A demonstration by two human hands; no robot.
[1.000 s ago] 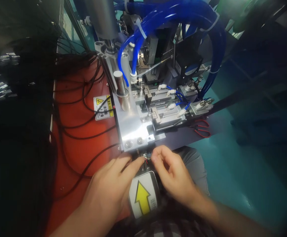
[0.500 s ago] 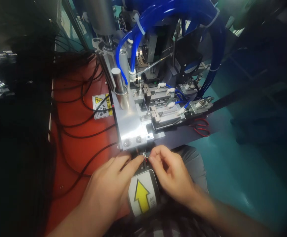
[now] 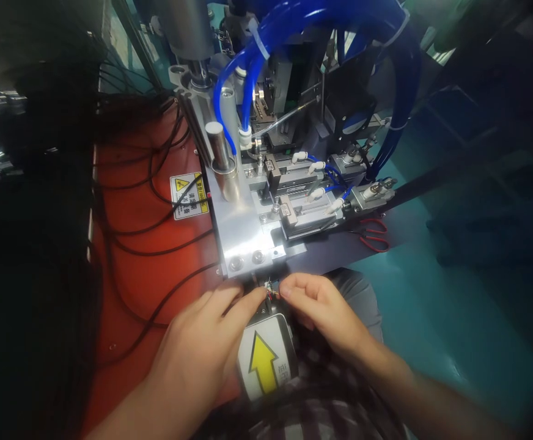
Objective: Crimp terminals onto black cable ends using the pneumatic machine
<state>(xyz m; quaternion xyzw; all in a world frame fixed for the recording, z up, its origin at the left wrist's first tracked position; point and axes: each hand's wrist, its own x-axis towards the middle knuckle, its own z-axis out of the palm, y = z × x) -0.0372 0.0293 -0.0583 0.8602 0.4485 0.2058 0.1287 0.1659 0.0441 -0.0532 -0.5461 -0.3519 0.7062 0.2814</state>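
Observation:
Between my fingertips, at the front end of the machine, is a small part with thin wires point(image 3: 270, 288), too small to make out fully. My left hand point(image 3: 214, 321) reaches in from the left, its thumb pressed at the part's left side and its other fingers partly hidden under the metal plate point(image 3: 243, 235). On the right, my right hand point(image 3: 315, 302) pinches a thin wire end between thumb and forefinger. Just below the part lies a white label with a yellow arrow point(image 3: 263, 360).
Metal slides with blue air hoses point(image 3: 399, 91) rise behind the hands. Red-handled scissors point(image 3: 375, 236) lie at the right. Black cables point(image 3: 165, 250) cross the red surface point(image 3: 138, 287) beside a yellow warning label point(image 3: 189, 197). My leg point(image 3: 362, 299) is at the lower right.
My right hand has turned slightly, and its fingers are now straighter and closer together at the wire. My left hand has stayed almost in place.

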